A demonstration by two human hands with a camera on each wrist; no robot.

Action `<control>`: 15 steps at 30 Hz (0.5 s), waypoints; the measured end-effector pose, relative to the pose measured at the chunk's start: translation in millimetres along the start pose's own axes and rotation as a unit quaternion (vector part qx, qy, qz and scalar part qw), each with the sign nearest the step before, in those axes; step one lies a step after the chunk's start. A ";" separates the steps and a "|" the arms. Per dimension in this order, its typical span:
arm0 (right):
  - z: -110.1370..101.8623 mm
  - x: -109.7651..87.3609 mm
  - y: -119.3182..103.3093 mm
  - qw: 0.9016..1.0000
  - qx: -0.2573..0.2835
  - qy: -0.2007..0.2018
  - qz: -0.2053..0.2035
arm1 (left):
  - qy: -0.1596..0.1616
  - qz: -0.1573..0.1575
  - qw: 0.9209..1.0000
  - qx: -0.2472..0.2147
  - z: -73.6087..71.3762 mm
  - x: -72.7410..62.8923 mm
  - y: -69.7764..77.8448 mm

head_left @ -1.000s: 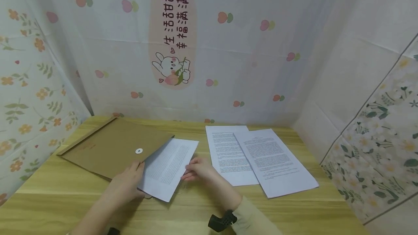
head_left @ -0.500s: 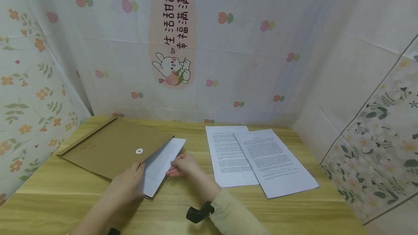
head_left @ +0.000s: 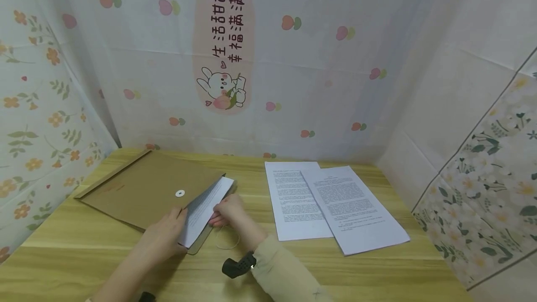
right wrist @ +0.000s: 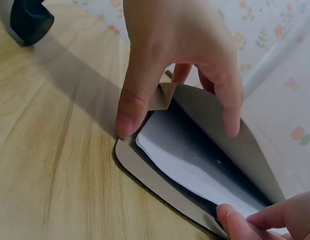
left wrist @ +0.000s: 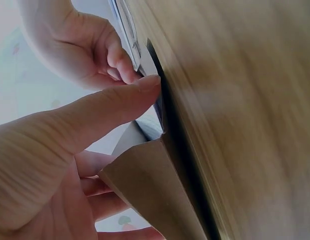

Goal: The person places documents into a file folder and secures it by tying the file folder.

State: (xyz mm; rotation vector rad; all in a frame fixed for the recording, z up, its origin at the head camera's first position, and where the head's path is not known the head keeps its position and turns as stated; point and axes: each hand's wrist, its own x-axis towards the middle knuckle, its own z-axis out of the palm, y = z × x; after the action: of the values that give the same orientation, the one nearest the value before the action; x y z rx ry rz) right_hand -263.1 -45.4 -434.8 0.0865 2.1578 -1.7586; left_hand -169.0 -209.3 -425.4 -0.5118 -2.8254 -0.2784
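A brown paper document envelope [head_left: 147,188] with a white round button lies at the left of the table. Printed papers [head_left: 206,213] are mostly inside it, with a strip showing at its mouth. My left hand [head_left: 165,234] grips the near corner of that mouth; in the right wrist view its thumb touches the lower flap [right wrist: 149,172] and its fingers are at the raised upper side. At the mouth's right, my right hand [head_left: 228,211] pinches the outer edge of the papers, its fingertips [right wrist: 237,227] showing low in the right wrist view.
Two printed documents overlap at the right: a left one [head_left: 293,209] and a right one [head_left: 352,213]. A thin string loop [head_left: 228,239] lies by the right hand. Patterned cloth [head_left: 314,83] walls the back and both sides of the wooden table.
The right hand has moved left, and the papers have slid deeper into the envelope. Its lower flap now shows beyond the papers' edge. The left hand has stayed at the mouth.
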 end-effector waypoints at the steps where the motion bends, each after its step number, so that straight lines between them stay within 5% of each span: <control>1: 1.8 1.5 0.1 1.000 0.002 0.003 0.003 | -0.004 -0.001 1.000 -0.001 -0.2 -0.1 0.1; 15: 18.6 14.9 1.2 0.992 0.121 -0.005 0.021 | -0.022 -0.003 1.000 -0.018 -1.2 1.3 2.0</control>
State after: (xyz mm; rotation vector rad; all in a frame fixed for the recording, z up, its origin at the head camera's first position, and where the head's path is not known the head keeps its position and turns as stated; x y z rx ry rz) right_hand -272.4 -65.6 -443.6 0.1807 1.9113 -1.9838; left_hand -169.2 -207.3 -423.6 -0.5231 -2.8694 -0.3241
